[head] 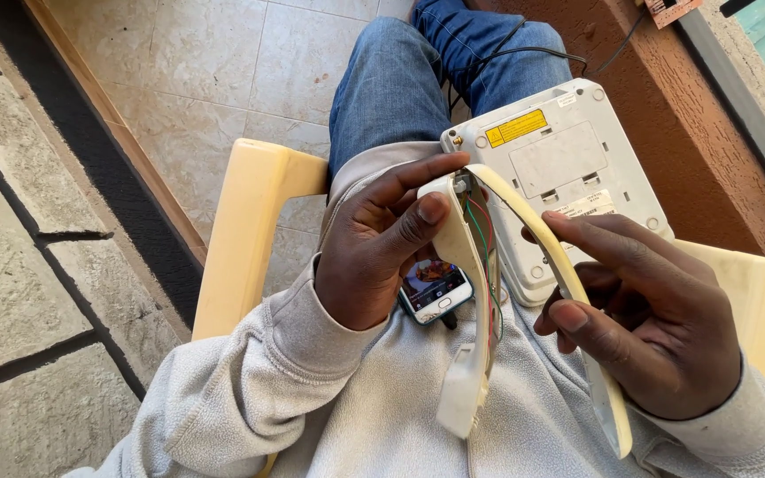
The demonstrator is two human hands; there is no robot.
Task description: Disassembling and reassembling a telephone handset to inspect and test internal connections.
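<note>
A cream telephone handset is split into two shell halves, joined at the top end. My left hand (381,248) grips the left half (459,265), thumb across its outer face. My right hand (644,323) holds the right half (577,310), fingers curled round its edge. Red and green wires (486,257) run inside the gap between the halves. A white telephone base (568,168) lies upside down on my lap behind the handset, with a yellow label on it. A small phone (436,288) with a lit screen lies on my lap under my left hand.
I sit in a cream plastic chair; its armrests (245,235) flank me. Blue jeans (400,80) and a grey sweater are mine. A black cable (524,49) runs over my knees. Tiled floor lies ahead, a stone wall left, a brown wall right.
</note>
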